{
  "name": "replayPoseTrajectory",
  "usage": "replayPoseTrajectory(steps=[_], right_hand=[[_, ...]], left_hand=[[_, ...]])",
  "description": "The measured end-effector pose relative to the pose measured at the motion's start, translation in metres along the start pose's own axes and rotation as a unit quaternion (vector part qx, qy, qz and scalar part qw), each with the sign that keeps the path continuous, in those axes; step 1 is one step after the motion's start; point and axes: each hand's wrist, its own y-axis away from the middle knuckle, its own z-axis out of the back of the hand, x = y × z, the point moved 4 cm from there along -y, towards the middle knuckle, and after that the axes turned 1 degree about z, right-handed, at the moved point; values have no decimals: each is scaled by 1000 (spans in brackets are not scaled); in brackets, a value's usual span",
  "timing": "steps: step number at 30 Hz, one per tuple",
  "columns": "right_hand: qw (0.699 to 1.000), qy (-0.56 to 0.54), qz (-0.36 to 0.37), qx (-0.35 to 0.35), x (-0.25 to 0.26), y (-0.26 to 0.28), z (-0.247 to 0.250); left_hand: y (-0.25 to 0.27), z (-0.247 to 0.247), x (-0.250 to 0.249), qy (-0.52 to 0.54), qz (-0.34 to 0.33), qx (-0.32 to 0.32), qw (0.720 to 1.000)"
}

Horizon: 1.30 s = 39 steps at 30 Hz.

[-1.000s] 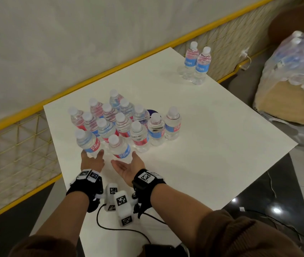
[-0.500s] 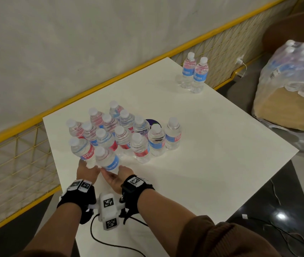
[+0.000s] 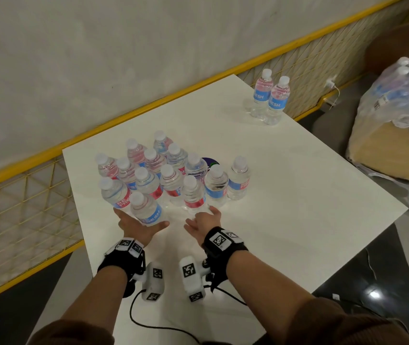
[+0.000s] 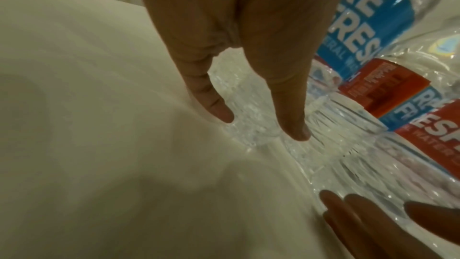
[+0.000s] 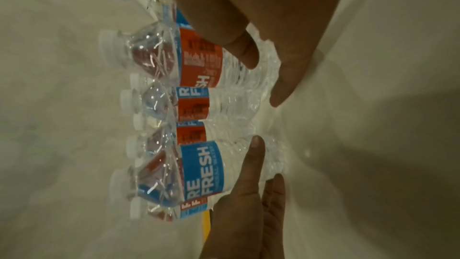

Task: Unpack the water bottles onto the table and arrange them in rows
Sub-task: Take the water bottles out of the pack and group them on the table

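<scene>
Several clear water bottles with red or blue labels stand bunched on the white table (image 3: 285,195). At the bunch's near left edge stands a blue-labelled bottle (image 3: 146,210) (image 5: 201,172). My left hand (image 3: 138,223) lies against its base with straight fingers (image 4: 296,129) and the thumb spread to the right. My right hand (image 3: 204,216) is flat and open a little to the right, its fingertips (image 5: 281,86) at the foot of a red-labelled bottle (image 3: 193,195) (image 5: 199,62). Neither hand grips anything.
Two more bottles (image 3: 270,100) stand apart at the table's far corner. A shrink-wrapped pack of bottles (image 3: 402,95) sits off the table at the right. A yellow mesh railing (image 3: 24,220) runs along the left and back. A dark disc (image 3: 209,160) lies behind the bunch.
The blue-labelled front bottle, first flanked by both hands, has slid left to the bunch's near left edge. My right hand has left it and moved right to the red-labelled bottle.
</scene>
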Motion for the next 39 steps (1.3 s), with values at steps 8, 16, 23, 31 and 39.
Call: replayPoseTrajectory(steps=[8, 16, 23, 31, 39], right_hand=[[998, 37, 24, 44, -1, 7, -6], [992, 92, -18, 81, 44, 29, 49], [990, 113, 80, -15, 131, 47, 176], [979, 63, 142, -131, 220, 54, 308], [970, 4, 176, -168, 304, 59, 404]], left_hand=[[10, 0, 0, 42, 49, -45, 997], [67, -55, -6, 80, 192, 31, 978], [145, -153, -110, 57, 8, 289, 956], [206, -247, -299, -84, -370, 319, 868], [245, -363, -425, -196, -478, 277, 810]])
